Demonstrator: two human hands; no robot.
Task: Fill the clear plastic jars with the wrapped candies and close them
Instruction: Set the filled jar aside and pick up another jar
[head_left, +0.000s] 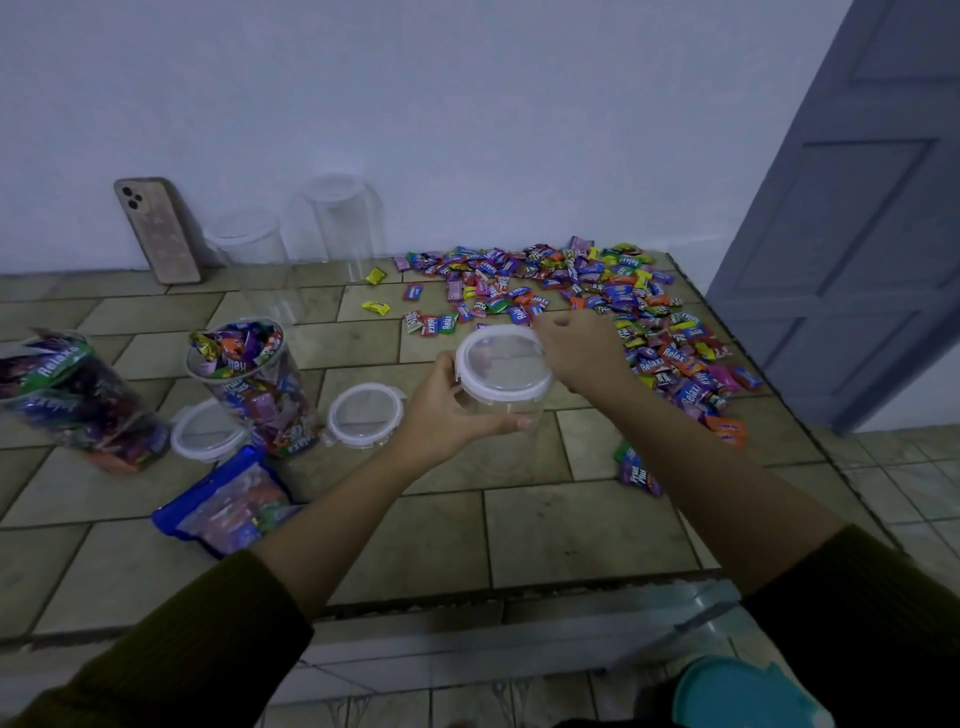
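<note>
Tiled counter (519, 535), centre frame: left hand (447, 410) fingers clamped round empty jar (506, 415); right hand (576, 348) fingertips pinch its lid (504, 364). Candies (597, 296), upper right, read "Relaxa"; far wrappers illegible.

leftmost filled jar (78, 400) blurred (cut by frame edge), teal object (743, 693) cropped below

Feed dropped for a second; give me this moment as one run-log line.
left hand: holds empty jar | right hand: at its lid rim | filled open jars: two | candy pile: loose on the tiles
</note>
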